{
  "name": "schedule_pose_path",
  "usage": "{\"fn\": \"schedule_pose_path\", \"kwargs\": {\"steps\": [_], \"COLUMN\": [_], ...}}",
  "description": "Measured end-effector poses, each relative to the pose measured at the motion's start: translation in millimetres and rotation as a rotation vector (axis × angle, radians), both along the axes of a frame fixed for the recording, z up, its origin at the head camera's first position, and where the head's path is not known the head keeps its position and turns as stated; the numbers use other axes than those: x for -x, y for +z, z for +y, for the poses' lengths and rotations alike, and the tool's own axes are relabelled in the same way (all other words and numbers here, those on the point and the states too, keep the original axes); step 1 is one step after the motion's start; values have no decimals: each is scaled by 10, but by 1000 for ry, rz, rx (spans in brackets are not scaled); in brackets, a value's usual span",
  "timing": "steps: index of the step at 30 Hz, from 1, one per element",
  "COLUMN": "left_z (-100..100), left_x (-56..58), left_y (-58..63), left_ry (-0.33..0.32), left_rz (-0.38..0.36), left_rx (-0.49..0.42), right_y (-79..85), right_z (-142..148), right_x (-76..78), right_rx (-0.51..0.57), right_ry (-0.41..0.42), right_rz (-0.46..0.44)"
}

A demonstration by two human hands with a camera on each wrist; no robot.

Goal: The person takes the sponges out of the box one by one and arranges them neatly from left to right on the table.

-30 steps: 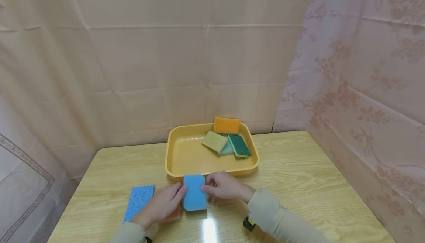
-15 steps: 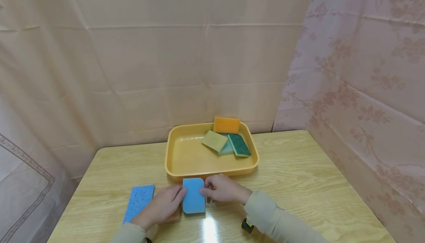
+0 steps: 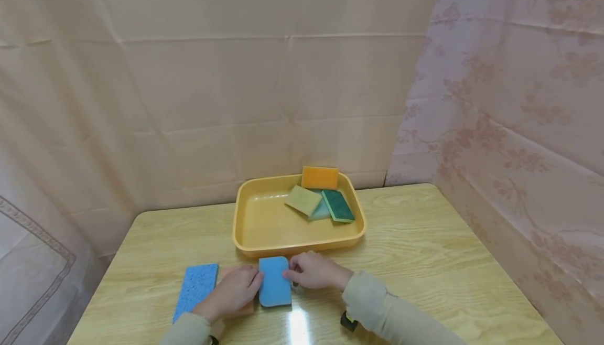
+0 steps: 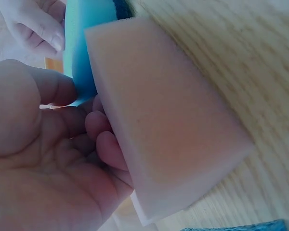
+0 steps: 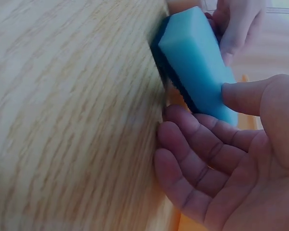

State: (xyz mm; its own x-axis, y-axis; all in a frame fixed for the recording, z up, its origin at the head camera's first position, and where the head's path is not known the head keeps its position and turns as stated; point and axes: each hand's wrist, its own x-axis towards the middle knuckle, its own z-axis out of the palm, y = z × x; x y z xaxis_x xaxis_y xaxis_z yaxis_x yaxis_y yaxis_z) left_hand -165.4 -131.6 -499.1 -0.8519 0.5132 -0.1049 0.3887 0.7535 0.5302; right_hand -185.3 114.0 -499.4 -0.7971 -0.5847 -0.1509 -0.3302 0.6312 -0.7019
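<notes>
A light blue scouring sponge (image 3: 274,282) with a dark scrubbing layer on its underside is between my two hands, in front of the tray. My left hand (image 3: 234,289) pinches its left edge, thumb on the blue face. On the opposite edge my right hand (image 3: 317,271) pinches it between thumb and curled forefinger; the other fingers (image 5: 176,168) curl close over the wood. Beneath the left hand lies a pale pink sponge (image 4: 164,115), mostly covered in the head view, with the left fingertips right at its side.
Past the hands stands a yellow tray (image 3: 264,224) holding an orange sponge (image 3: 320,178), a yellowish sponge (image 3: 303,200), a dark green scouring sponge (image 3: 337,206) and a pale green piece (image 3: 321,211). A speckled blue sponge (image 3: 195,288) lies left on the wooden table (image 3: 424,261). Curtains hang behind.
Both hands have brought the light blue sponge slightly down, away from the tray and nearer the person. More of the pink sponge shows. The tray's contents stay as they were.
</notes>
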Motion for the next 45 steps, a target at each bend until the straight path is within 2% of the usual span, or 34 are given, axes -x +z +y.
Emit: {"fn": "schedule_pose_path", "kwargs": {"steps": [5,11,19,26,33,45], "left_z": [8,15,8,-8,-52,-34], "left_x": [24,57,101,119,190,146], "left_y": [-16,27,28,48,-33,5], "left_ry": [-4,-32,-47,-52,-85,-51], "left_rz": [17,30,-30,-91,-120,-165], "left_rx": [0,-8,5,-21,-51,-59], "right_y": [-60,-74,-72,-27,2,-44], "right_z": [-23,-35,-43,-57,-66,-60], "right_x": [-3,33,47,31,22,28], "right_rx": [-18,-11,-30,-59,-75,-67], "right_ry": [-9,-26,-20,-37,-49,-47], "right_rz": [-27,-61,-79,-106,-121,-105]}}
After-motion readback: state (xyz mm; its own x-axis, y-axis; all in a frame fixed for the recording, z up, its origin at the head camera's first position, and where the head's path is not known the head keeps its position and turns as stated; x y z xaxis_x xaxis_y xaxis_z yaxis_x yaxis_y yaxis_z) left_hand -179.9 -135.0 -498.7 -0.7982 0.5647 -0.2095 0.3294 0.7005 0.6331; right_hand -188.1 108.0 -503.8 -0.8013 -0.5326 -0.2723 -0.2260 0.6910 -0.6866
